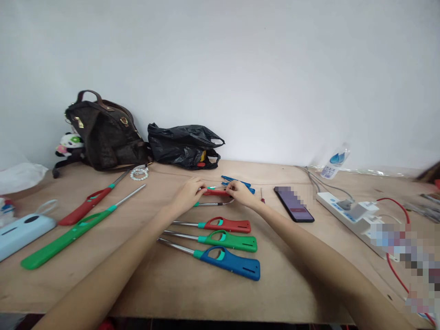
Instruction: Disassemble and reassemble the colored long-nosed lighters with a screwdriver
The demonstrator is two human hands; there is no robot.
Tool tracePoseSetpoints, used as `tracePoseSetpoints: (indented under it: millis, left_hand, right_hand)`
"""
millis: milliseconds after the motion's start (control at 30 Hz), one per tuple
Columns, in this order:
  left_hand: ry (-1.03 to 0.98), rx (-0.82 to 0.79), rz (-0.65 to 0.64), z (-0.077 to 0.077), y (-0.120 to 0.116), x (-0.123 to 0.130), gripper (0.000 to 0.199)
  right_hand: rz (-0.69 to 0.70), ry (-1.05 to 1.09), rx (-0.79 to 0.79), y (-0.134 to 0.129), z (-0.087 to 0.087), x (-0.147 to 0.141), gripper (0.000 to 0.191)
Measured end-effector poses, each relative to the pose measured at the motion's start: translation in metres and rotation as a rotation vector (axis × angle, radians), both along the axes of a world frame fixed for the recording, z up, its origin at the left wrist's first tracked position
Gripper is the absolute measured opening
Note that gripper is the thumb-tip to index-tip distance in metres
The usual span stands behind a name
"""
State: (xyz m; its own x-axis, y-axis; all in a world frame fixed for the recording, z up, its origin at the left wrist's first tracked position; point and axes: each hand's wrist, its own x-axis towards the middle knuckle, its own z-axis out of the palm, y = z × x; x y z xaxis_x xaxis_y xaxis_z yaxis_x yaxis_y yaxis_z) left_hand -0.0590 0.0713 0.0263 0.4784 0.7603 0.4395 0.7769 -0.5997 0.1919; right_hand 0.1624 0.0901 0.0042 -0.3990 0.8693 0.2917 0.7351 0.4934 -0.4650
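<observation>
My left hand and my right hand both grip a red long-nosed lighter at mid-table, one hand at each end of its handle. Just under it a metal tube lies on the wood. In front of my hands lie three lighters in a row: a red one, a green one and a blue one, nozzles pointing left. Blue parts lie just behind my right hand.
At left lie a long red lighter, a long green lighter and a light-blue case. A brown bag and black plastic bag stand by the wall. A phone, power strip, red cable and bottle sit at right.
</observation>
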Motion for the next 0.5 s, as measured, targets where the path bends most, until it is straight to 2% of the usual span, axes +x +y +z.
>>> tracePoseSetpoints:
  millis: [133, 200, 333, 500]
  left_hand:
    - [-0.041, -0.049, -0.125, 0.005, -0.011, 0.009, 0.016]
    - [-0.029, -0.065, -0.202, 0.003, -0.017, 0.016, 0.015]
    - [0.055, -0.041, -0.308, -0.004, -0.026, 0.028, 0.016]
    - [0.187, -0.115, -0.387, -0.011, -0.03, 0.033, 0.017]
  right_hand:
    - [-0.007, 0.066, 0.021, -0.019, 0.004, 0.023, 0.016]
    - [0.053, 0.095, 0.076, -0.032, 0.004, 0.036, 0.013]
    - [0.129, 0.087, 0.054, -0.048, -0.001, 0.057, 0.011]
    - [-0.03, 0.109, 0.041, -0.043, -0.01, 0.071, 0.015]
